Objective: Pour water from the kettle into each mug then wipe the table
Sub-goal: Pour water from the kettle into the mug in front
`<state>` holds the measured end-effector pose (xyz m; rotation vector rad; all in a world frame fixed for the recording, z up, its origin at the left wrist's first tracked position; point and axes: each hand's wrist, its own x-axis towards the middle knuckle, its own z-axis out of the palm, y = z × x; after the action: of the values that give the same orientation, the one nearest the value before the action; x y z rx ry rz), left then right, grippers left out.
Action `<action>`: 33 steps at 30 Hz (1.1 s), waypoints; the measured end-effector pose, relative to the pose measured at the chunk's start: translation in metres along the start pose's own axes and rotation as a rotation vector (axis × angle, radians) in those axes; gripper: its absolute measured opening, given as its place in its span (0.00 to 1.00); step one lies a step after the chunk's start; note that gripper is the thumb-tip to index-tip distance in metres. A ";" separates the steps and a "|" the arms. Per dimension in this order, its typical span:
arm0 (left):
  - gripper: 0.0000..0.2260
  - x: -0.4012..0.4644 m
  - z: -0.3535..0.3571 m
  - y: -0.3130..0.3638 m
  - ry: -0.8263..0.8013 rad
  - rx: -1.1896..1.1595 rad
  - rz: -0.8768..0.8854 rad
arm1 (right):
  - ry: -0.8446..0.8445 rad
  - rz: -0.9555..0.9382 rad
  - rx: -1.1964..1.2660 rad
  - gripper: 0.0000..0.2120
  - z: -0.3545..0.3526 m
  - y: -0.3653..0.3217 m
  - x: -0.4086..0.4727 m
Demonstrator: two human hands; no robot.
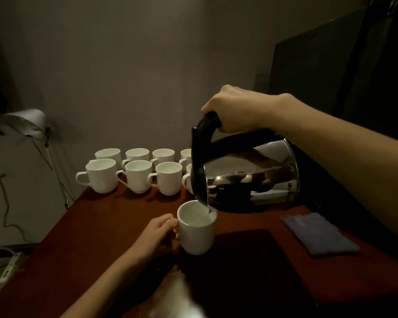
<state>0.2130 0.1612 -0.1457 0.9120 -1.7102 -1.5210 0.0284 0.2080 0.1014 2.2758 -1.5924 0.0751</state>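
A: What is held nearest the viewer?

B: A white mug (197, 228) is steadied on the brown table (83, 237) by the left hand (155, 235), whose fingers are curled at the handle side. The mug is taken as the landmark.

A: And directly above it?

B: The steel kettle (251, 173) is tipped spout-down over the mug's far rim, and a thin stream is seen entering it. Its black handle is wrapped by the right hand (233, 109) in a closed grip.

A: How will these handle?

B: The kettle is judged heavy with water and smooth on its polished shell, so it is best taken only by the handle. The mug is judged rigid, breakable and easily tipped, hence the hold at its handle.

A: What lies around?

B: To the right of the mug, a folded grey cloth (319, 235) is laid flat, apart from it. Behind the mug, two rows of empty mugs (136, 171) are set close together; the rightmost are hidden behind the kettle. Further left, off the table, a lamp (30, 121) and trailing cables are seen.

A: Anything in the way?

B: The crowded rows are judged the main hazard when the kettle is swung.
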 end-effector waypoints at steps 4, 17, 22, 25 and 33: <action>0.13 0.001 0.001 0.000 0.001 0.023 0.013 | -0.002 -0.006 -0.021 0.10 0.000 0.000 0.002; 0.12 0.002 -0.003 -0.002 -0.025 0.075 0.030 | -0.013 -0.042 -0.054 0.11 -0.009 -0.003 0.003; 0.13 0.002 -0.004 -0.002 -0.022 0.095 0.020 | 0.002 -0.044 -0.085 0.11 -0.019 -0.003 0.003; 0.13 0.001 -0.005 -0.002 -0.015 0.069 0.025 | 0.001 -0.057 -0.117 0.10 -0.022 -0.005 0.004; 0.12 0.002 -0.001 0.001 -0.033 0.069 0.026 | -0.017 -0.083 -0.147 0.11 -0.025 -0.014 0.008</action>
<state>0.2133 0.1593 -0.1448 0.9005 -1.8010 -1.4765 0.0481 0.2128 0.1227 2.2301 -1.4591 -0.0807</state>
